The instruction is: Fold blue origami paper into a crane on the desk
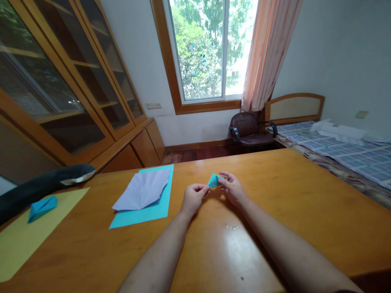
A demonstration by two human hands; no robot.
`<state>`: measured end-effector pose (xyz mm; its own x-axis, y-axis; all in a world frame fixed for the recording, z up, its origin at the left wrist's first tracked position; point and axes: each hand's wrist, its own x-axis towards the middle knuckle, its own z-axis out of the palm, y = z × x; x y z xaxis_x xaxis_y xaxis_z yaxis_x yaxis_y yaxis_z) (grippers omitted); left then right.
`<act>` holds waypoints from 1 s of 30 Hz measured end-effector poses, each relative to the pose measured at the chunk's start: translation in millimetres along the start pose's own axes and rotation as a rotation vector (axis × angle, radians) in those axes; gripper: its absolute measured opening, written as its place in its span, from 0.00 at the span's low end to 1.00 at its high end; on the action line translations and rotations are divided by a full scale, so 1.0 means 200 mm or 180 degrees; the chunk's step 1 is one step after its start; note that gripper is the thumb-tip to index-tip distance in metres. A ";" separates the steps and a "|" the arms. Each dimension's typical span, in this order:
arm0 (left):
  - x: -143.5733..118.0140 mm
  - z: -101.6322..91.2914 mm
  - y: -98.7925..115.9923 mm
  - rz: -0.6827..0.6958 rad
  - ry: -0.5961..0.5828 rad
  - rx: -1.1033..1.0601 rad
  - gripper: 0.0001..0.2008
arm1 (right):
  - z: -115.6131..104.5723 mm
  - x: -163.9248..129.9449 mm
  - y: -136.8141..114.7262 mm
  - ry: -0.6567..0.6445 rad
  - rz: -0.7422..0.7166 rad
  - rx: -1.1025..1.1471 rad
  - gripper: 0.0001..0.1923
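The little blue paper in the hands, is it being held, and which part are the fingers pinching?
Yes. Both hands hold the small folded teal paper above the table. The left hand pinches its lower left corner; the right hand has its grip on the right end.

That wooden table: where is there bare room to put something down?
The table is bare right of the right hand, out to its far edge. Bare wood also lies near the person, around both forearms. The left side is crowded: a teal sheet under creased white paper, then a yellow sheet carrying a folded blue piece.
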<state>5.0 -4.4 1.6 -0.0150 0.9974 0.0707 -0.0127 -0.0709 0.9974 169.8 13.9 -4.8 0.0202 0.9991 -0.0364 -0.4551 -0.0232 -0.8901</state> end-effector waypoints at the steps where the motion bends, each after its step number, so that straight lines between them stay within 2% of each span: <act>1: 0.00 0.00 0.00 0.0007 0.0037 0.0007 0.11 | -0.01 0.00 0.00 -0.0010 -0.0041 -0.0096 0.24; 7: 0.00 -0.02 0.02 0.0005 0.0191 0.0129 0.11 | -0.03 0.02 0.01 -0.0184 -0.0258 -0.0728 0.22; 12: 0.02 -0.05 0.01 0.0117 0.0035 0.0557 0.10 | -0.06 0.03 0.01 -0.0402 -0.0627 -0.1068 0.29; 15: 0.02 -0.06 0.01 0.0096 -0.0141 0.0746 0.10 | -0.07 0.03 0.00 -0.0601 -0.0537 -0.1121 0.31; 18: 0.02 -0.06 0.02 0.0039 -0.0384 0.0938 0.10 | -0.07 0.03 0.00 -0.0656 -0.0368 -0.1192 0.25; 21: 0.01 -0.06 0.04 0.0000 -0.0527 0.1006 0.09 | -0.06 0.03 0.00 -0.0521 -0.0241 -0.1248 0.20; 25: 0.00 -0.05 0.04 0.0004 -0.0492 0.0767 0.09 | -0.05 0.02 0.00 -0.0333 -0.0193 -0.1251 0.19; 30: 0.02 -0.04 -0.01 -0.0213 -0.0145 -0.0270 0.18 | -0.03 0.01 0.00 -0.0162 -0.0165 -0.1152 0.18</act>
<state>-3.8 -0.1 -0.4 0.0342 0.9994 0.0064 -0.0969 -0.0031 0.9953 175.6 15.7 -7.1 -0.0134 0.9995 0.0275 -0.1100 0.0258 -0.9936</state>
